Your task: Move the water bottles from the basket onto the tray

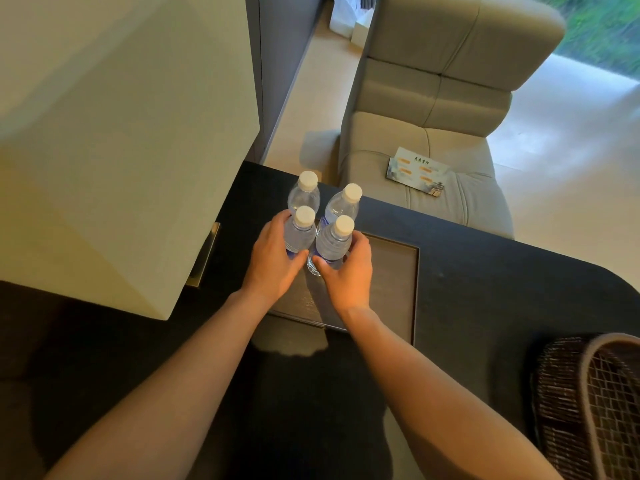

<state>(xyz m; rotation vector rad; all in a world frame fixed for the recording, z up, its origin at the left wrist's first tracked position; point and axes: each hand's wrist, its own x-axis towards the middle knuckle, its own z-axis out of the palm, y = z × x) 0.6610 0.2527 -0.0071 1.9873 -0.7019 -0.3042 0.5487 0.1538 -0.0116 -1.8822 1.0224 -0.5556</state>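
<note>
Several clear water bottles with white caps stand upright in a tight cluster at the far left corner of the dark tray (394, 282). My left hand (273, 258) wraps the near left bottle (300, 230). My right hand (348, 271) grips the near right bottle (333, 242). Behind them stand the far left bottle (304, 194) and the far right bottle (341, 204), untouched. The wicker basket (588, 403) sits at the lower right edge of the view; its inside is mostly out of sight.
The tray lies on a dark table (485, 271). A large cream lampshade (121, 133) fills the upper left, close to the bottles. Beyond the table stands a beige armchair (440, 98) with a printed card (415, 169) on its seat.
</note>
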